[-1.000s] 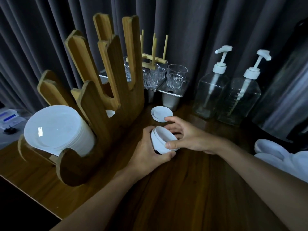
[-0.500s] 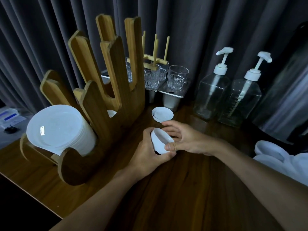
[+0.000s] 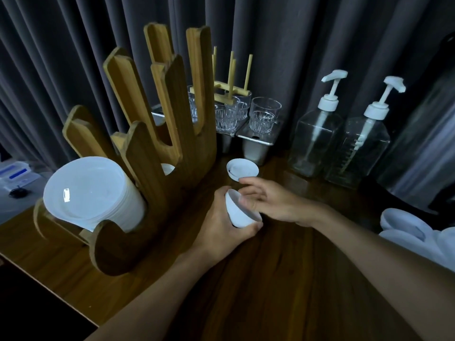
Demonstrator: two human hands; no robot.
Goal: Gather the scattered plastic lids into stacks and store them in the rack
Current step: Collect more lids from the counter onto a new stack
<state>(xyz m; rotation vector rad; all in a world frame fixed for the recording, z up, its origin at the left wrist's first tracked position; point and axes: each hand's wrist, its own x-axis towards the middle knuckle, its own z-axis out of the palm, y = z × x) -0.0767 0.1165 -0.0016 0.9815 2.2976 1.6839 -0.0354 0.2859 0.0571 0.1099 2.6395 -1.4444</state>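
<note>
One loose lid (image 3: 242, 169) is lying on the bench (image 3: 283, 279) near the rack (image 3: 150, 188); left hand (image 3: 221, 230) is gripping the small stack (image 3: 238, 213) while right hand (image 3: 273, 201) (no longer pinching it) is opening toward that lid.

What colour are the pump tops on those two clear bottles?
White; the head view shows both pump tops plainly.

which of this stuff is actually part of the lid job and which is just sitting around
Part of the job: small lid stack, gripped by the left hand; right hand; loose lid; wooden rack; large lids in the rack; white pile at right, probably lids.

Just lying about: glasses; pump bottles; steel containers.
</note>
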